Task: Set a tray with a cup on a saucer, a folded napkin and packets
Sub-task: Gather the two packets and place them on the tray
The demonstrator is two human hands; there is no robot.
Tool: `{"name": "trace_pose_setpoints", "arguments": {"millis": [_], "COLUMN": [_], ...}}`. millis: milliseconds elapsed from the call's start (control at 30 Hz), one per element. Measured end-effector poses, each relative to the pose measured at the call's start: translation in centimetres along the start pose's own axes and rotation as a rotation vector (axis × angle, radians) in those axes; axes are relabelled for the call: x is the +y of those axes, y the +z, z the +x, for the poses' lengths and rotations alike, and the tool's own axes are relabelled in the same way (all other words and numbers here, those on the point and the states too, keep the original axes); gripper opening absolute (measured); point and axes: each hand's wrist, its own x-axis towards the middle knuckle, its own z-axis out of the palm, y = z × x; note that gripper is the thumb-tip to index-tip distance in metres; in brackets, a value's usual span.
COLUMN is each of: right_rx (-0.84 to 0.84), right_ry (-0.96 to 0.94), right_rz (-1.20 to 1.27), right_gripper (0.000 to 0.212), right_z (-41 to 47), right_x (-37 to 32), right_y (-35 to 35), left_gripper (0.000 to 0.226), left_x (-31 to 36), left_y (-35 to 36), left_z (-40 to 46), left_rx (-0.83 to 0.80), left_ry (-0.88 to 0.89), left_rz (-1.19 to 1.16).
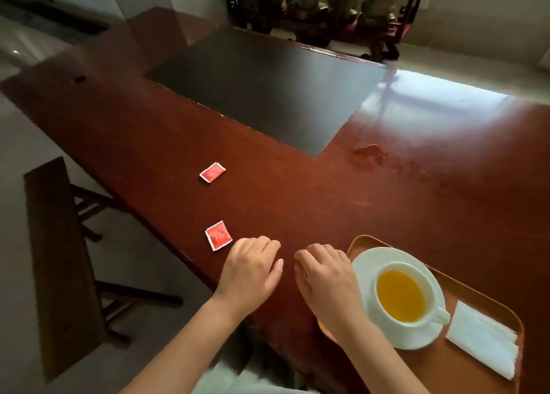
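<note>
The glossy red-brown wooden tabletop (pixel 297 203) fills the frame. At lower right the orange-brown tray (pixel 464 373) already carries the white saucer (pixel 364 267), the white cup of yellow drink (pixel 400 295) and the folded white napkin (pixel 482 338). Both hands rest palm-down at lower centre, fingers loosely curled, holding nothing. The left hand (pixel 251 270) is nearer the near red square packet (pixel 218 235), just up-left of its knuckles; the far red packet (pixel 212 172) lies farther up the frame. The right hand (pixel 326 277) sits beside the tray.
</note>
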Motion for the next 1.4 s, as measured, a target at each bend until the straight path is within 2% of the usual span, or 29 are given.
{"name": "trace_pose_setpoints", "arguments": {"millis": [133,267,533,733,933,1067,1167,1400], "right_rx": [-0.045,-0.073,-0.099,-0.112,-0.180,-0.298,-0.319,-0.249], "right_ry": [0.026,0.129,0.285,0.344,0.347,0.346,0.357,0.324], "right_rz": [-0.018,-0.035,-0.072,-0.113,-0.187,-0.249,-0.275,-0.314], "right_gripper": [0.013,0.016,0.023,0.026,0.034,0.046,0.042,0.028], "right_z": [4.0,7.5,12.0,13.2,13.7,13.5,13.4,13.6], "right_x": [-3.2,-6.7,-11.9,-13.2,-13.8,-14.3,-14.4,-14.2], "right_y": [3.7,7.6,12.6,14.2,16.3,18.1,19.1,19.6], "left_gripper": [0.021,0.024,0.025,0.025,0.029,0.049,0.053,0.044], "left_x": [-6.8,-14.0,-23.4,-26.4,-28.6,-29.5,-29.9,-30.0], "left_y": [0.1,-0.2,-0.6,-0.1,1.8,3.8,5.1,5.7], "left_z": [1.1,2.7,6.6,9.3,13.4,16.8,18.1,17.0], "left_rx": [-0.028,-0.086,-0.167,-0.214,-0.189,-0.297,-0.328,-0.290], "left_ry": [-0.020,0.012,0.178,0.248,0.206,0.125,0.107,0.167], "left_rz": [-0.029,-0.040,-0.062,-0.072,-0.051,0.104,0.173,0.101]}}
